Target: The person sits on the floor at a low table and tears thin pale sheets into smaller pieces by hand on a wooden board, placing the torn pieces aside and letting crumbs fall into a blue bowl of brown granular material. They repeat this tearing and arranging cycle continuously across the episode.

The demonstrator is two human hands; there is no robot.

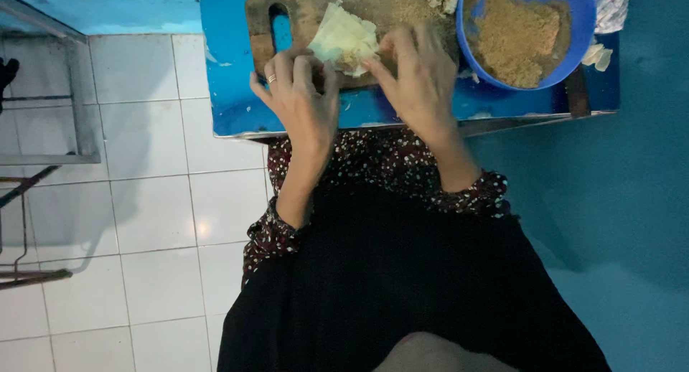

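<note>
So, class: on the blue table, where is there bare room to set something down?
Bare patches on the table: the left strip beside the board, and the front edge between the hands. Crowded: the board, under both hands and the wrapper, and the right side with the bowl.

I see a low table (pixel 237 114) ahead of my lap, with a cutting board (pixel 301 13) lying on it. A folded pastry sheet (pixel 344 38) rests on the board near its front edge, with my left hand (pixel 301 92) just left of it and my right hand (pixel 420 78) just right, fingertips touching it. A bowl (pixel 581 27) of crumbs (pixel 517 35) sits to the right of the board, touching it. A metal rack (pixel 79 99) stands on the tiled floor (pixel 151 221), well to the left of the table.
</note>
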